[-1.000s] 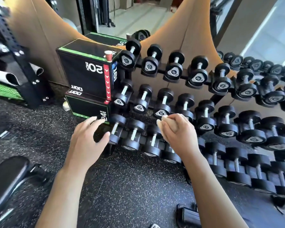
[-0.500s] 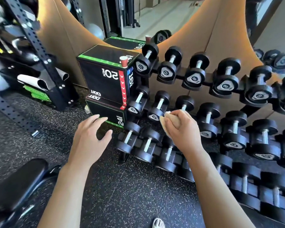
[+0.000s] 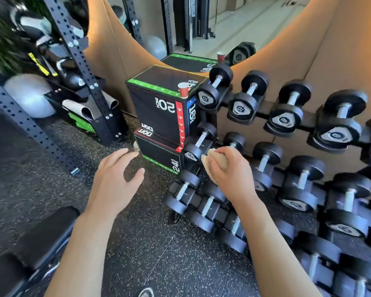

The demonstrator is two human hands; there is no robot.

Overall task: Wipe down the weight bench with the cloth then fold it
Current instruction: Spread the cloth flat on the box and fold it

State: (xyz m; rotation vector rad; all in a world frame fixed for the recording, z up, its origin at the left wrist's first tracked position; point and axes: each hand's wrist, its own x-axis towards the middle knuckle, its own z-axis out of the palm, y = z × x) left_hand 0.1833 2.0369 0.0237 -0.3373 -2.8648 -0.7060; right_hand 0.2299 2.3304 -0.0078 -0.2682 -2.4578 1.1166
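Observation:
A small beige cloth (image 3: 217, 158) is bunched inside my right hand (image 3: 228, 171), whose fingers curl round it in front of the lower dumbbell row. My left hand (image 3: 114, 179) hovers beside it over the floor, fingers relaxed and slightly spread, holding nothing. The black padded weight bench (image 3: 34, 243) shows only partly at the bottom left corner, below and left of my left forearm.
A tiered rack of black dumbbells (image 3: 287, 159) fills the right side. Stacked black plyo boxes (image 3: 159, 116) with a red cup (image 3: 183, 90) on top stand ahead. A black perforated rack upright (image 3: 79, 67) and gym gear sit at the left. Speckled rubber floor (image 3: 159, 254) lies between.
The view has swung left, so the boxes and dumbbells sit further right and the bench shows more. Both hands keep their pose; the right still holds the cloth.

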